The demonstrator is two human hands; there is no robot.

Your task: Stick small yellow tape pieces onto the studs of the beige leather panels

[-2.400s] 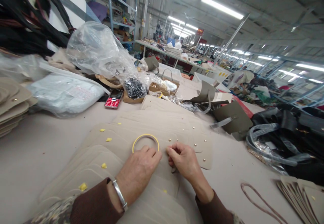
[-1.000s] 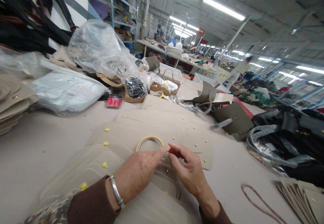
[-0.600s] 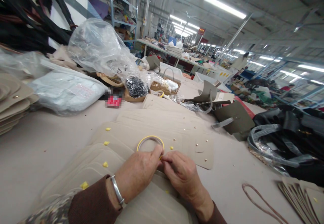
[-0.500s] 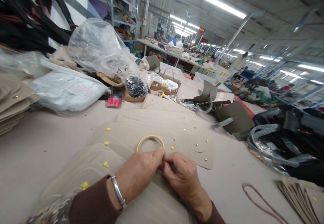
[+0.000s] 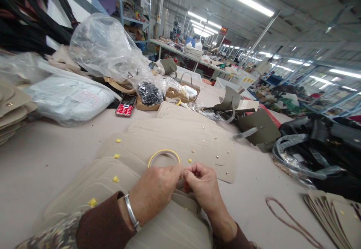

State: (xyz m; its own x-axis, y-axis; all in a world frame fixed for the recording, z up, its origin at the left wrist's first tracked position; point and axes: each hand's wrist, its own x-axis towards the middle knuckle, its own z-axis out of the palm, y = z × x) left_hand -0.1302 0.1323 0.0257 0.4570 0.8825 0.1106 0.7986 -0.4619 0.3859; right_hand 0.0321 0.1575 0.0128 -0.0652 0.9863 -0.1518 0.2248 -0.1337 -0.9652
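Observation:
My left hand (image 5: 158, 185) is closed on a thin roll of tape (image 5: 164, 153) with a yellow edge, which stands up behind the knuckles. Right beside it, my right hand (image 5: 203, 187) pinches thumb and fingers together at the left fingertips; what is between them is too small to make out. Under both hands lie overlapping beige bag panels (image 5: 126, 174). Small yellow tape pieces (image 5: 116, 179) dot their left side, and metal studs (image 5: 217, 157) show on the right side.
Beige panels are stacked at the far left (image 5: 14, 110) and lower right (image 5: 332, 219). A brown cord loop (image 5: 284, 219) lies on the table. Black bags (image 5: 324, 147) sit at right. A red phone (image 5: 125, 105), plastic-wrapped packet (image 5: 73, 98) and clear bag (image 5: 104, 46) are behind.
My right hand has turned and raised its fingertips slightly, with the thumb now more on top. The left hand still holds the tape roll. The whole view has shifted a little.

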